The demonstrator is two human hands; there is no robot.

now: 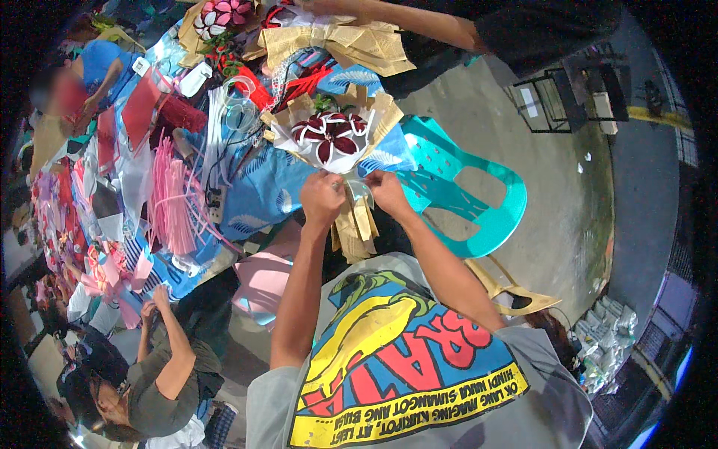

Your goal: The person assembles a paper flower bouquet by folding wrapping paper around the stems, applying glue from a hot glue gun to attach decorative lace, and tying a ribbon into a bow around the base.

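Note:
A bouquet (329, 138) of dark red flowers edged in white stands in front of me, wrapped in white and tan newspaper-print paper. Its paper tail (354, 233) hangs below my hands. Around the gathered neck runs a pale, see-through ribbon (360, 191). My left hand (323, 199) is closed in a fist at the neck's left side, on the ribbon as it seems. On the right side my right hand (387, 194) pinches the ribbon between closed fingers. The fingertips of both hands are partly hidden.
A blue patterned table (262, 191) at the left bears pink stems (173, 198), white stems (217, 138) and other wrapped bouquets (336, 45). A teal plastic chair (490, 187) stands to the right. One person (161, 374) works at the lower left; another's arm (419, 19) reaches in at the top.

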